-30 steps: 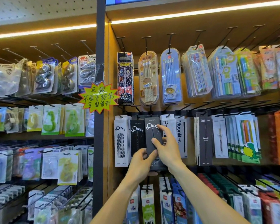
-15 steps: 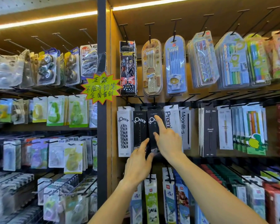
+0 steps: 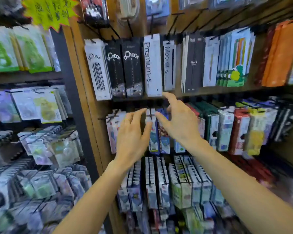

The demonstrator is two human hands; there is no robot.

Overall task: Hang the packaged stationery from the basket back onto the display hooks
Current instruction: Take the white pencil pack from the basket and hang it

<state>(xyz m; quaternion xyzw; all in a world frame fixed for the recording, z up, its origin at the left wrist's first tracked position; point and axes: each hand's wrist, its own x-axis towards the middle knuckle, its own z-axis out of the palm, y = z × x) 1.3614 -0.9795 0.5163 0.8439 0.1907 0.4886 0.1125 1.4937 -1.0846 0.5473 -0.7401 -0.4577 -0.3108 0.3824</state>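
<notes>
Left hand (image 3: 132, 134) and right hand (image 3: 176, 122): both empty, fingers spread and relaxed, raised side by side before the lower row of hanging packs, just below the black pencil package (image 3: 132, 71), which hangs on its display hook (image 3: 114, 33) in the middle row. That package sits between a matching black pack (image 3: 115, 73) on its left and the white "Premium-S" pack (image 3: 152, 65) on its right, with a white patterned pack (image 3: 97, 70) further left. Surroundings: wooden shelf upright (image 3: 85, 105), yellow starburst sign (image 3: 49, 10) above left, orange packs (image 3: 281, 54) far right; the view is blurred.
</notes>
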